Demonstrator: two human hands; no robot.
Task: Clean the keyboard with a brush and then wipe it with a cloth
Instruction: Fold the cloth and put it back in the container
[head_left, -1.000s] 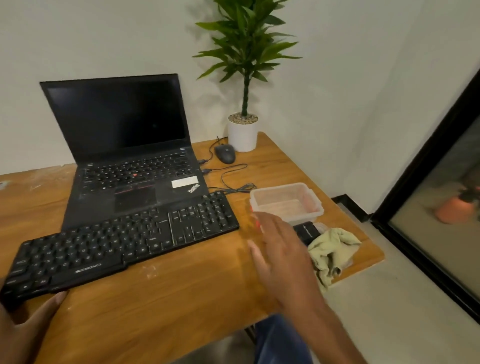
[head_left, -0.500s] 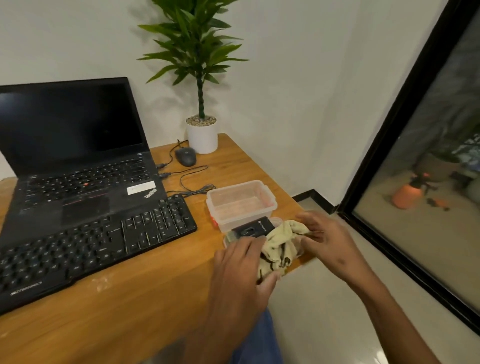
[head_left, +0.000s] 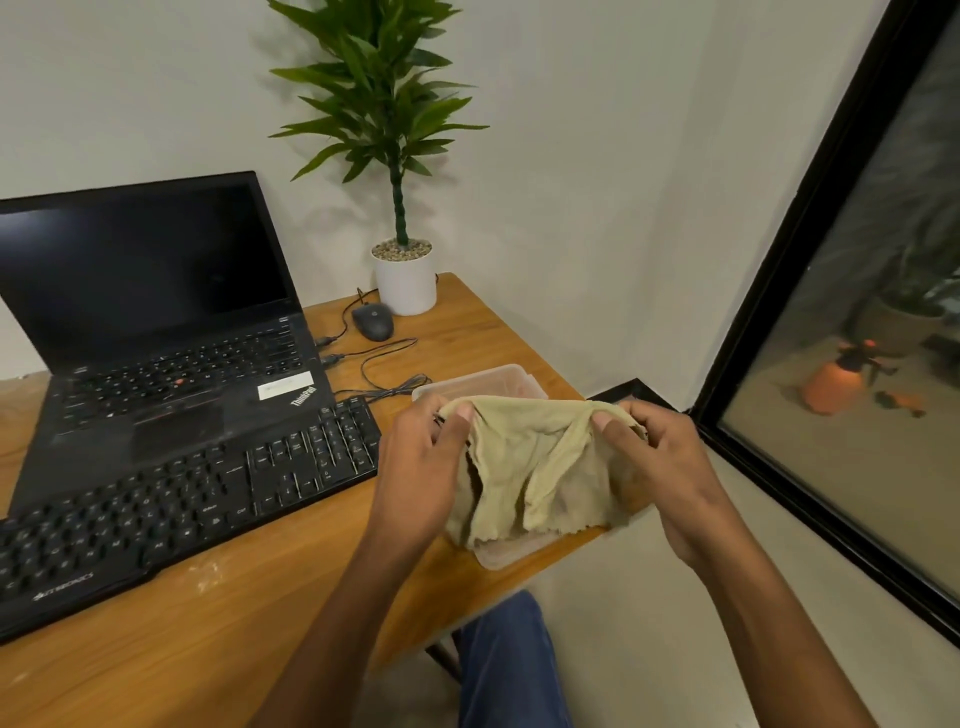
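A pale yellow-green cloth (head_left: 540, 467) hangs spread between my two hands above the table's right end. My left hand (head_left: 421, 467) pinches its upper left edge and my right hand (head_left: 660, 462) pinches its upper right edge. The black external keyboard (head_left: 171, 504) lies to the left on the wooden table (head_left: 218, 623), in front of the laptop, apart from both hands. No brush is visible; the cloth hides what lies beneath it.
An open black laptop (head_left: 156, 312) stands behind the keyboard. A clear plastic container (head_left: 493, 379) sits behind the cloth, and a clear lid (head_left: 509, 553) shows under it. A mouse (head_left: 373, 321), cables and a potted plant (head_left: 402, 275) occupy the back corner. A glass door (head_left: 857, 364) is at right.
Both hands went to the crumpled cloth at the table's right end, lifted it and pulled it open between them. The view swung right, away from the keyboard.
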